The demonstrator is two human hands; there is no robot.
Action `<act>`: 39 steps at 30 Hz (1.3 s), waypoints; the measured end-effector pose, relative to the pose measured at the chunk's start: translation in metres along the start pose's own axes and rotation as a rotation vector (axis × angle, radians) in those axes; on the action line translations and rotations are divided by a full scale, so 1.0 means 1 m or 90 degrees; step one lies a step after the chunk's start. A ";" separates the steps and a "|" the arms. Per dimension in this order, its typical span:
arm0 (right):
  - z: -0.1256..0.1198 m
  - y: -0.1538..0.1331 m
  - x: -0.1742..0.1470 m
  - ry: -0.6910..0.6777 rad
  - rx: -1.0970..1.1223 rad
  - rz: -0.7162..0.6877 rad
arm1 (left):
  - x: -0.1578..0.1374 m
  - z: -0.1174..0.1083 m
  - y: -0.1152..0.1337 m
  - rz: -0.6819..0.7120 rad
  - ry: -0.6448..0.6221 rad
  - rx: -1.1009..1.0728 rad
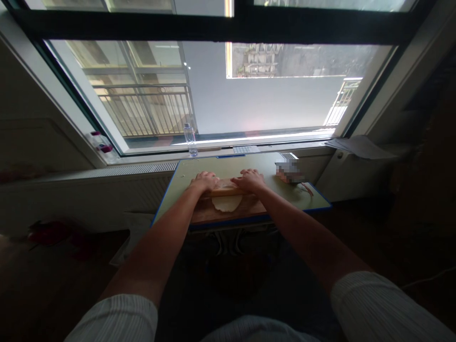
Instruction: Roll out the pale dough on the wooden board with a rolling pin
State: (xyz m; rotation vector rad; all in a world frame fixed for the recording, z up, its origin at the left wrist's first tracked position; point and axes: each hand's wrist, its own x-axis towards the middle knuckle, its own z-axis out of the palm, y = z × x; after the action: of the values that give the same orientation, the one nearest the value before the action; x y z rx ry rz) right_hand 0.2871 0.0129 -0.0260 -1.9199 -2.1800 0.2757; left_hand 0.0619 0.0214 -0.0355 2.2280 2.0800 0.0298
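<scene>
The pale green tabletop with a bright blue rim ends at the front just below a reddish-brown wooden board, whose near side lies along that rim. Its far edge meets the windowsill, where a clear plastic bottle stands upright, near the table's far left corner. On the left, a strip of green surface runs between the board and the blue rim. On the right, a wider stretch reaches to the slanting edge, with a small pixelated object on it, well apart from the right hand.

A light-brown wooden rolling pin lies crosswise over the board, between and under the two hands. The left hand covers one end and the right hand the other, both palms down with fingers partly curled; whether they close fully around the wood, I cannot tell. A flat, rounded, cream-coloured sheet of dough shows on the board on the near side of the pin, midway between the forearms.
</scene>
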 end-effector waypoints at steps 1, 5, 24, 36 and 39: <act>0.000 0.000 -0.003 -0.003 0.002 0.000 | -0.002 -0.001 0.001 -0.019 -0.006 -0.003; -0.001 -0.002 -0.013 -0.020 -0.007 -0.007 | -0.013 -0.004 0.005 -0.057 -0.032 -0.024; -0.009 -0.006 -0.069 0.005 -0.107 -0.118 | -0.071 -0.010 0.019 -0.035 -0.012 -0.017; 0.008 -0.007 -0.102 0.130 -0.115 -0.085 | -0.109 -0.002 0.030 -0.057 0.086 -0.001; 0.007 -0.010 -0.112 0.146 -0.099 -0.071 | -0.116 0.001 0.032 -0.066 0.103 0.005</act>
State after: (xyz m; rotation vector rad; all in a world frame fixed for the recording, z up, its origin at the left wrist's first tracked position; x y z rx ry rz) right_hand 0.2894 -0.0993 -0.0348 -1.7950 -2.1987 -0.1305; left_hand 0.0855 -0.0961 -0.0282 2.1858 2.2788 0.2019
